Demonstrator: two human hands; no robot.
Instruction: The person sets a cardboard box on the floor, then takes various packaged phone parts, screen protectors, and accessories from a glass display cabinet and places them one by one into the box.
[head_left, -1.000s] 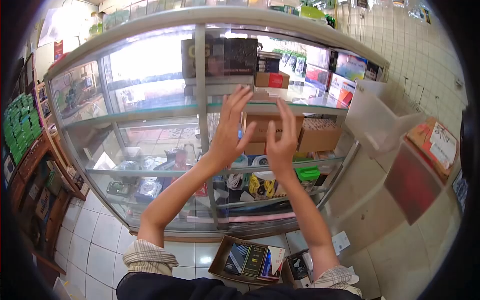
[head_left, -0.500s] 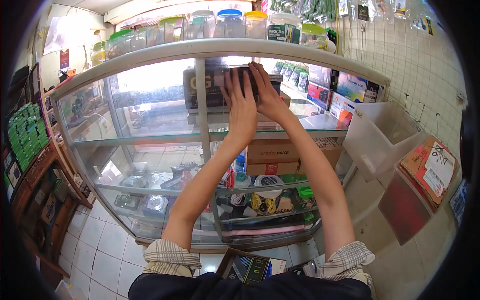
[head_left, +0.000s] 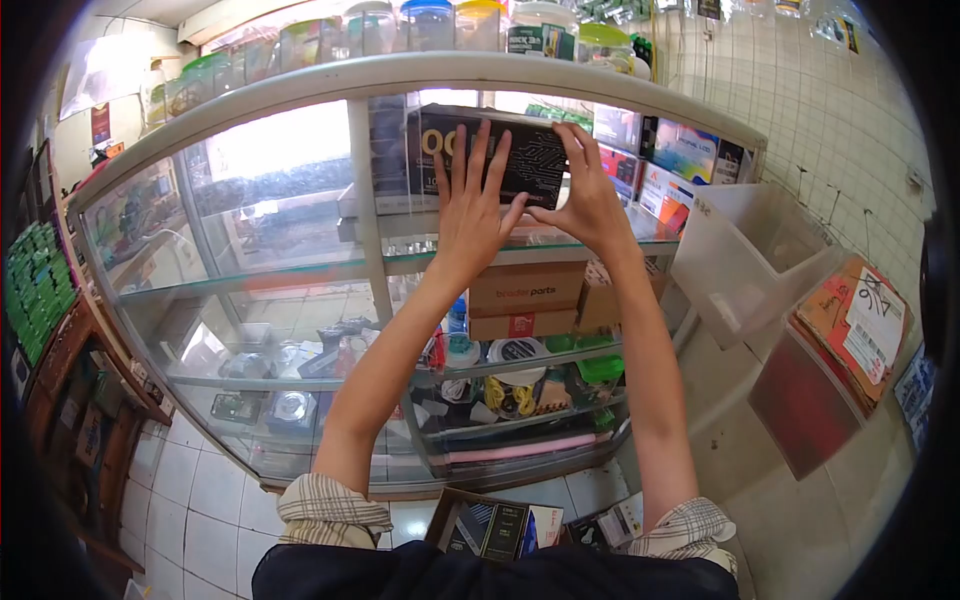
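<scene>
A long black box with gold lettering and a circuit-line pattern sits at the upper shelf of the glass cabinet, slightly tilted. My left hand is on its front, fingers spread across the face up toward the top edge, thumb near the bottom. My right hand grips the right end, fingertips at the upper corner and thumb at the lower edge. More dark boxes are partly visible to the left, behind the cabinet upright.
The glass cabinet has a middle upright and several shelves. Brown cartons stand below the hands. Plastic jars line the top. A clear bin is at the right; an open carton of boxes is on the floor.
The black box has moved right, and its patterned front now shows more. My hands have spread apart, the right one shifting to the box's right end. The view has shifted slightly.
</scene>
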